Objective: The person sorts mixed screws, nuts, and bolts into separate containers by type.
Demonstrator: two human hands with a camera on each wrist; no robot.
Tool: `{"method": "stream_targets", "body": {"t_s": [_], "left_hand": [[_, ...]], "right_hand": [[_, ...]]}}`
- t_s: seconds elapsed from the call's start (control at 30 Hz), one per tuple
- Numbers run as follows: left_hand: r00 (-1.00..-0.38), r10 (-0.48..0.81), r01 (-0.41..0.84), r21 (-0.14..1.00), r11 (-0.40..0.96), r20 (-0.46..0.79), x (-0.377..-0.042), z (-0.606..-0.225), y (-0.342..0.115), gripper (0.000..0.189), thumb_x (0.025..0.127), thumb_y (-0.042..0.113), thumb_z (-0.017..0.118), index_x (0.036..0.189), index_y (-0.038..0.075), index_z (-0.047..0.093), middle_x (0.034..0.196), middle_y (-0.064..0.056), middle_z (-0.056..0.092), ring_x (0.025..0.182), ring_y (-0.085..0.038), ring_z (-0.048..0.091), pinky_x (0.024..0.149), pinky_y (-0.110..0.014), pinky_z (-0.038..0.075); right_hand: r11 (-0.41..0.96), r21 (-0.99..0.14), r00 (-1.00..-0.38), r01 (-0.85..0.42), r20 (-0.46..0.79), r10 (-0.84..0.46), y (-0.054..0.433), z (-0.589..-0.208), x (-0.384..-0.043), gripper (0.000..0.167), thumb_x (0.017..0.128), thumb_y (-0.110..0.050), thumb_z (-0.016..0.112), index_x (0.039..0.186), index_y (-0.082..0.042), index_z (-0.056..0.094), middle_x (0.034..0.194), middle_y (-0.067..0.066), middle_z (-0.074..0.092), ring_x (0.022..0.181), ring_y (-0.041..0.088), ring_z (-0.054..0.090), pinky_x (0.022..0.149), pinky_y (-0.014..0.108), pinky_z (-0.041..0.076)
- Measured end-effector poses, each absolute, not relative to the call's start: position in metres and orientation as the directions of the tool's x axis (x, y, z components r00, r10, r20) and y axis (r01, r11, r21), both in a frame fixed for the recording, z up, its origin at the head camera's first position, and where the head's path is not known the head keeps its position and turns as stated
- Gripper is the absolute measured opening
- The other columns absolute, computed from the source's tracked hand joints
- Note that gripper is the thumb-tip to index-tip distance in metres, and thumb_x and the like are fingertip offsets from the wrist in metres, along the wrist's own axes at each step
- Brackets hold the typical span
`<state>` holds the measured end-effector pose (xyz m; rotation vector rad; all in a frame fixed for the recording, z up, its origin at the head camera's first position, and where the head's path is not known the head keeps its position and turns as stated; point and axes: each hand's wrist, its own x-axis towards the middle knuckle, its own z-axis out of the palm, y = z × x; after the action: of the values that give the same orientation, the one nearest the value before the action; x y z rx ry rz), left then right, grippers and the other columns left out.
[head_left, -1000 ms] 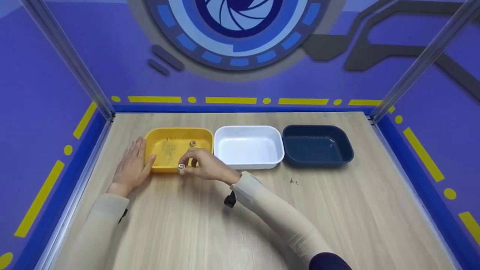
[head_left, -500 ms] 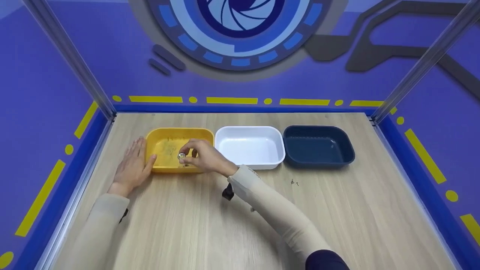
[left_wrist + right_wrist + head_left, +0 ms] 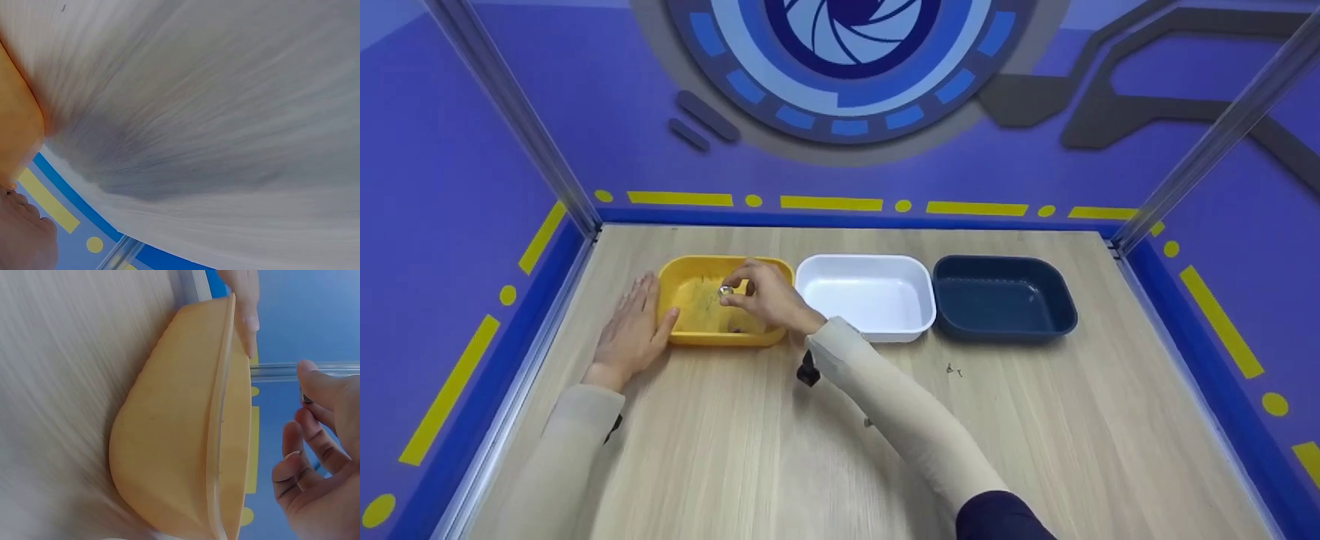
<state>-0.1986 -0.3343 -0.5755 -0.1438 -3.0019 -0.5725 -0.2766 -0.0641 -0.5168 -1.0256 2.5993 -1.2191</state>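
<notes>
In the head view my right hand [image 3: 769, 296] is over the right part of the yellow tray [image 3: 727, 339]. Between thumb and forefinger it pinches a small shiny metal nut [image 3: 725, 291]. The right wrist view has the nut [image 3: 305, 398] mostly covered by the fingertips, above the tray's rim. My left hand [image 3: 631, 330] lies along the tray's left side with straight fingers, its thumb at the rim. Dark specks or marks show on the tray's floor; the right hand hides part of the inside. The left wrist view catches only a corner of the tray [image 3: 17, 121] and some fingers.
A white tray [image 3: 866, 330] stands right of the yellow one, and a dark blue tray [image 3: 1005, 330] beyond it. Tiny screw-like bits [image 3: 949, 369] lie on the wooden table, with another small bit [image 3: 868, 422] beside the right forearm. Blue walls enclose the table.
My right hand has moved from the yellow tray's front edge farther back over its inside, still pinching the nut. The left hand has kept its place; the head view has shifted slightly.
</notes>
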Motion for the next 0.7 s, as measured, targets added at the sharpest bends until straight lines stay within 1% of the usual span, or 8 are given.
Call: {"method": "stream_targets", "body": {"t_s": [0.07, 0.17, 0.33, 0.47, 0.57, 0.7], "left_hand": [[-0.992, 0.077, 0.109, 0.363, 0.926, 0.100, -0.199, -0.575, -0.334, 0.081, 0.115, 0.050, 0.031, 0.168, -0.008, 0.012, 0.176, -0.029, 0.011, 0.163, -0.050, 0.014, 0.134, -0.064, 0.013], [-0.992, 0.080, 0.112, 0.363, 0.925, 0.102, -0.199, -0.575, -0.335, 0.080, 0.115, 0.050, 0.032, 0.168, -0.008, 0.012, 0.176, -0.030, 0.012, 0.163, -0.050, 0.014, 0.133, -0.064, 0.014], [-0.991, 0.083, 0.114, 0.360, 0.926, 0.101, -0.198, -0.575, -0.336, 0.080, 0.116, 0.049, 0.031, 0.168, -0.008, 0.012, 0.176, -0.029, 0.011, 0.163, -0.050, 0.014, 0.134, -0.063, 0.012], [-0.990, 0.092, 0.124, 0.365, 0.923, 0.103, -0.199, -0.574, -0.336, 0.079, 0.116, 0.049, 0.030, 0.168, -0.008, 0.011, 0.176, -0.030, 0.011, 0.163, -0.050, 0.012, 0.134, -0.063, 0.011], [-0.990, 0.094, 0.126, 0.365, 0.922, 0.104, -0.199, -0.574, -0.336, 0.079, 0.116, 0.048, 0.030, 0.168, -0.008, 0.011, 0.176, -0.031, 0.012, 0.163, -0.050, 0.013, 0.134, -0.064, 0.012], [-0.990, 0.086, 0.120, 0.362, 0.924, 0.108, -0.198, -0.574, -0.335, 0.079, 0.116, 0.047, 0.033, 0.167, -0.009, 0.012, 0.176, -0.031, 0.013, 0.163, -0.050, 0.014, 0.133, -0.065, 0.014]], "right_hand": [[0.452, -0.717, -0.777, -0.531, 0.199, -0.597, -0.067, -0.516, -0.280, 0.022, 0.098, -0.028, 0.081, 0.114, -0.015, 0.083, 0.111, 0.001, 0.070, 0.086, 0.010, 0.058, 0.072, 0.016, 0.049], [0.453, -0.722, -0.787, -0.523, 0.206, -0.581, -0.072, -0.515, -0.284, 0.023, 0.098, -0.030, 0.080, 0.114, -0.015, 0.083, 0.110, 0.002, 0.070, 0.086, 0.011, 0.059, 0.072, 0.016, 0.049], [0.480, -0.740, -0.824, -0.472, 0.176, -0.538, -0.078, -0.508, -0.289, 0.022, 0.098, -0.032, 0.080, 0.115, -0.018, 0.083, 0.110, -0.005, 0.068, 0.092, 0.015, 0.061, 0.074, 0.016, 0.051], [0.495, -0.755, -0.848, -0.431, 0.150, -0.509, -0.079, -0.504, -0.291, 0.022, 0.097, -0.033, 0.081, 0.115, -0.022, 0.083, 0.112, -0.007, 0.069, 0.092, 0.010, 0.059, 0.076, 0.016, 0.052], [0.488, -0.750, -0.841, -0.447, 0.165, -0.516, -0.080, -0.505, -0.292, 0.023, 0.097, -0.033, 0.081, 0.115, -0.020, 0.083, 0.112, -0.005, 0.070, 0.090, 0.009, 0.059, 0.075, 0.017, 0.053], [0.498, -0.726, -0.832, -0.474, 0.184, -0.524, -0.079, -0.509, -0.292, 0.031, 0.097, -0.034, 0.081, 0.122, -0.015, 0.080, 0.116, -0.001, 0.070, 0.088, 0.010, 0.061, 0.075, 0.017, 0.053]]}}
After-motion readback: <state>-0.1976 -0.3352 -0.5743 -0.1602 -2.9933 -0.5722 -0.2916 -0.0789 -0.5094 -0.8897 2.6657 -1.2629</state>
